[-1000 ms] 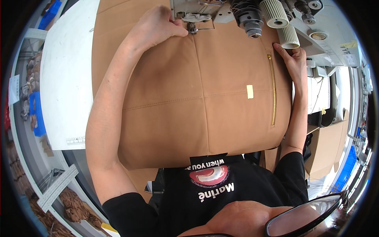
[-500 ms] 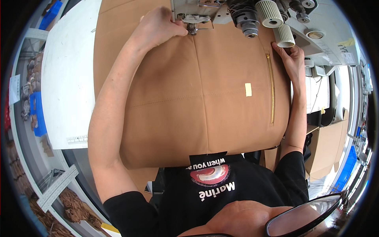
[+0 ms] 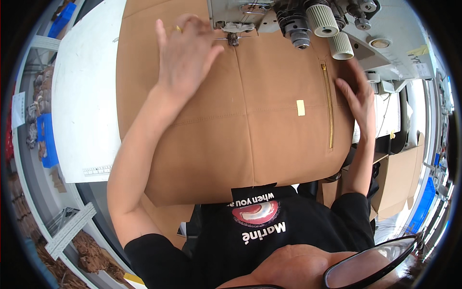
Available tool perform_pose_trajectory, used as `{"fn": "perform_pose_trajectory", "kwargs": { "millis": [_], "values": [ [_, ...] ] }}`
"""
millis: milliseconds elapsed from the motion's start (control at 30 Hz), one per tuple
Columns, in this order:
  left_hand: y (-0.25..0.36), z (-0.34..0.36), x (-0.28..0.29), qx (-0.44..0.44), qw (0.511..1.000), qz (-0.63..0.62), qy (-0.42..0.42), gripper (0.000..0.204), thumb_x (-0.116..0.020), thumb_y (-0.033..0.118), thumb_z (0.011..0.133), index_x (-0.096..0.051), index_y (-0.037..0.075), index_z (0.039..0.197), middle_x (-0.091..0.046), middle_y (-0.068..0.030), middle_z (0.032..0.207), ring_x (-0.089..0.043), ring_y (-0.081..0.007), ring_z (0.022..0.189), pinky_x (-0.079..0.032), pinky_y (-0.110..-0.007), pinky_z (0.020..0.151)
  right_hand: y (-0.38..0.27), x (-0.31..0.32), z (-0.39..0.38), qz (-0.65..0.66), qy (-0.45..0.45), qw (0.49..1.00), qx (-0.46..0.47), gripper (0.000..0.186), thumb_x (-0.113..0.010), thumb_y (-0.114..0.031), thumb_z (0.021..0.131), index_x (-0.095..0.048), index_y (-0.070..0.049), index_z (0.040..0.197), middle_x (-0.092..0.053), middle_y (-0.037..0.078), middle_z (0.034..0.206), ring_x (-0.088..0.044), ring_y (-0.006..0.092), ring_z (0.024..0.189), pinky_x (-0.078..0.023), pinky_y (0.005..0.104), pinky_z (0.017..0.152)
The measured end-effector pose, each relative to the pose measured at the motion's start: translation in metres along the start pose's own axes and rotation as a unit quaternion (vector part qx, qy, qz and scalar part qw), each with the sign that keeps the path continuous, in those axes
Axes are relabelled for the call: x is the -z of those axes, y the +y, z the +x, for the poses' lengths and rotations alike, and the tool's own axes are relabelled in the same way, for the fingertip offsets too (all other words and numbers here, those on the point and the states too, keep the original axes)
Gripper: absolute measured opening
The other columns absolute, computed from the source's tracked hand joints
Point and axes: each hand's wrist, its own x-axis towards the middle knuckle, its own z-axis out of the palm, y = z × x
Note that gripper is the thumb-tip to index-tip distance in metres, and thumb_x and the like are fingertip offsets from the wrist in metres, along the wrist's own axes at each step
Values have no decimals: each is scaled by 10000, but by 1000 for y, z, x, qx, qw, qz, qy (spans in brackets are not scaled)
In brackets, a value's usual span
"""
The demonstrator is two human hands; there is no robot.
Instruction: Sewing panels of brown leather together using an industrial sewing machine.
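Observation:
A large tan leather-like panel (image 3: 207, 149) drapes over the table edge toward my body. A seam runs down its middle. On its right side are a gold-toothed zipper (image 3: 328, 106) and a small pale yellow tape piece (image 3: 301, 108). The sewing machine's presser foot (image 3: 233, 39) stands over the seam at the far end. My left hand (image 3: 185, 62) is spread over the panel just left of the foot, slightly blurred, with nothing in it. My right hand (image 3: 358, 96) rests at the panel's right edge, thumb and fingers apart.
Above the panel, the sewing machine head (image 3: 390, 29) carries cream knobs (image 3: 321, 20) and metal tension dials (image 3: 297, 29). A white tabletop (image 3: 84, 96) extends left. Blue bins (image 3: 46, 139) sit on a left rack; a cardboard box (image 3: 397, 176) stands at right.
My left hand has left the presser foot, drawing back toward me with fingers spreading. My right hand has slid nearer along the edge, its grip loosened. The panel has barely shifted.

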Motion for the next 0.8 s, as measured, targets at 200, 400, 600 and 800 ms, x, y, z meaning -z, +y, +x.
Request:
{"fn": "perform_pose_trajectory", "kwargs": {
  "millis": [200,400,600,800],
  "values": [
    [27,-42,14,-56,997,-6,-48,507,-676,450,771,-640,99,1134,-616,31,1206,-555,-175,1040,-274,-661,1017,16,14,-27,-34,-130,988,-71,250,-612,-48,879,-660,-44,1125,-696,108,1046,-653,169,981,-476,282,874],
    [22,-39,14,-48,997,-26,-48,504,-687,443,758,-646,99,1124,-620,40,1204,-558,-167,1033,-278,-659,1014,17,12,-20,-59,-120,990,-47,239,-603,-45,882,-662,-42,1115,-704,98,1010,-658,134,932,-484,257,832],
    [22,-38,13,-51,997,-23,-47,482,-694,422,761,-650,106,1122,-622,44,1201,-560,-170,1009,-272,-667,1012,20,10,-15,-55,-123,990,-49,231,-603,-47,881,-670,-50,1102,-704,100,1007,-664,141,916,-489,259,823],
    [32,-49,20,-79,994,-25,-64,467,-680,431,773,-655,136,1134,-616,54,1218,-551,-179,1012,-255,-675,1011,12,19,-23,-62,-141,983,-96,222,-600,-44,884,-668,-39,1096,-704,104,1003,-667,154,924,-491,262,824]
  ]
}}
